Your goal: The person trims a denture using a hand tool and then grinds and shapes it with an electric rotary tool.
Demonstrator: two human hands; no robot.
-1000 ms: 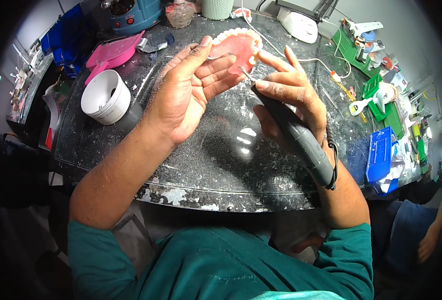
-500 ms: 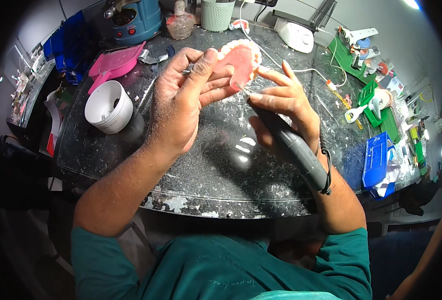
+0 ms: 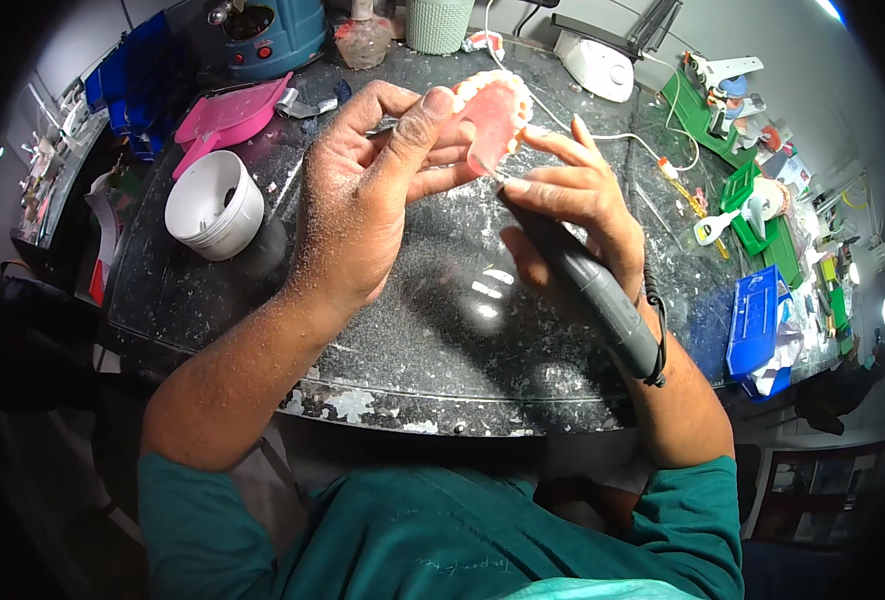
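Note:
A pink denture [image 3: 493, 112] with a rim of cream teeth is held up over the dusty black bench. My left hand [image 3: 368, 190], coated in pale dust, pinches its left side between thumb and fingers. From the right, my right hand [image 3: 583, 205] grips a black rotary handpiece [image 3: 588, 280] like a pen. The thin metal bur at its tip meets the denture's lower right edge, or lies just in front of it. One finger of my right hand reaches up to the toothed side of the denture. A cord hangs by my right wrist.
On the left stand a white tub [image 3: 215, 205] and a pink dustpan [image 3: 233, 112]. Behind are a blue machine [image 3: 275, 40], a glass flask [image 3: 363, 42] and a pale green basket [image 3: 436, 25]. Rightward lie a white control box [image 3: 595, 65], green trays [image 3: 711, 118] and a blue bin [image 3: 753, 318].
Both hands, with the denture and handpiece, sit slightly higher and farther right in the picture. The view has shifted a little. Both grips look the same.

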